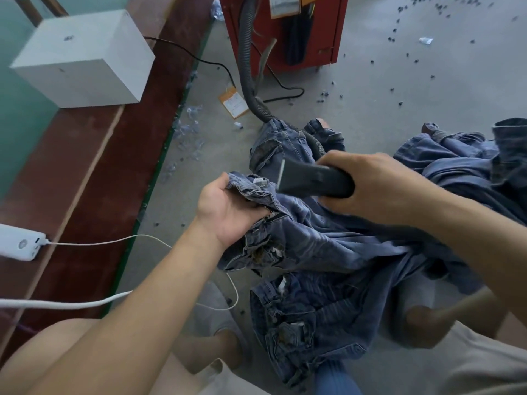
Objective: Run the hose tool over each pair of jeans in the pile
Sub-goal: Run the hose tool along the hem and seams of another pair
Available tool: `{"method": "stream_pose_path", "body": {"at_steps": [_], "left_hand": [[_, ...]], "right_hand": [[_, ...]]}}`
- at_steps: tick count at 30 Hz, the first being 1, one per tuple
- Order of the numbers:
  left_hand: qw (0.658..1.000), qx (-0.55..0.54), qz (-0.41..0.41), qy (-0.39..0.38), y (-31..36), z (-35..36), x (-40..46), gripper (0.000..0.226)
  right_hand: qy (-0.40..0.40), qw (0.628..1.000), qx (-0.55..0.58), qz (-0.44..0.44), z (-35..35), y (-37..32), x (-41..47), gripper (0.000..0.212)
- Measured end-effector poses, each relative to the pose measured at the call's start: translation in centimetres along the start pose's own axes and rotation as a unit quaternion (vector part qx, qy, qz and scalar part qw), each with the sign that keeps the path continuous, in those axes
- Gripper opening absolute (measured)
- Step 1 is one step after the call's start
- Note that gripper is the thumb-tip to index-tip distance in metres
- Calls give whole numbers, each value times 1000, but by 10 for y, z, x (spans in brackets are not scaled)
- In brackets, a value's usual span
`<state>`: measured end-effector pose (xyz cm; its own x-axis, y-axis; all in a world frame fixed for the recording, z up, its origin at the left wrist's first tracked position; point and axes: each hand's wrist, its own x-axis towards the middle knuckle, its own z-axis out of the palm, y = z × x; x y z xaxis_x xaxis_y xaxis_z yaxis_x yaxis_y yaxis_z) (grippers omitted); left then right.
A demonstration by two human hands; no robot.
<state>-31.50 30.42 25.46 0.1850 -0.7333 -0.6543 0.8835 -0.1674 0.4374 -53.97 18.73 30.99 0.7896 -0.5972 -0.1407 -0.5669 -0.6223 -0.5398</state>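
Observation:
My right hand (379, 183) grips the dark hose tool (310, 178), its flat nozzle pointing left just above the waistband of a pair of blue jeans (328, 238). My left hand (228, 212) holds that waistband bunched up near the open zipper. The grey ribbed hose (248, 81) runs from the tool back up to a red machine (285, 29). More jeans lie on the floor: one pair behind the tool (282, 143), a heap at the right (462, 161) and another pair near my knees (308, 317).
A red-brown table edge (94, 172) runs along the left, with a white box (85, 58) and a white power bank (20, 243) whose cable trails over the floor. An orange tag (233, 102), a black cord and small blue scraps litter the grey floor.

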Motion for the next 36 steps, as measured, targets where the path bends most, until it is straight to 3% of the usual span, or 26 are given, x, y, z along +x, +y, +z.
{"method": "stream_pose_path", "body": {"at_steps": [3,6,9,11,13,15,17,19,20,24,28,31,33,36], "left_hand": [[1000,-22,-2,1,-4,-1,4,64],[1000,10,-15,-1,-8,-1,7,58],[989,147,-12,-21,-9,-3,6,38],[960,279,11,2,-12,-9,7,32],[899,433,45,43,-15,-16,7,18],[797,592,85,80,-14,-24,10,8],[689,713,96,94,-9,-31,12,20],[653,744,87,114,-6,-35,15,26],[663,734,83,122,-5,-38,16,26],[771,624,60,112,-6,-46,17,12],[835,541,31,95,-8,-48,13,31],[889,458,12,24,-3,-43,7,53],[914,405,15,-29,3,-42,3,60],[920,387,21,-56,8,-38,-5,61]], "right_hand": [[-69,996,-56,-20,13,-7,-7,39],[-18,999,-10,-46,32,-21,-3,41],[66,994,88,-9,24,-21,8,38],[89,991,98,20,10,-10,13,35],[77,994,69,34,0,5,11,34],[48,998,30,34,-5,18,7,33],[10,1000,-9,22,-5,27,2,32],[-28,999,-43,9,-3,32,0,34],[-46,997,-58,3,0,34,-1,34],[-105,990,-95,-20,17,44,-5,36],[-137,980,-140,-20,32,52,-2,37],[-157,974,-165,-6,43,56,1,34],[-157,969,-188,-3,52,53,2,33],[-149,969,-195,-16,64,42,3,32]]}}
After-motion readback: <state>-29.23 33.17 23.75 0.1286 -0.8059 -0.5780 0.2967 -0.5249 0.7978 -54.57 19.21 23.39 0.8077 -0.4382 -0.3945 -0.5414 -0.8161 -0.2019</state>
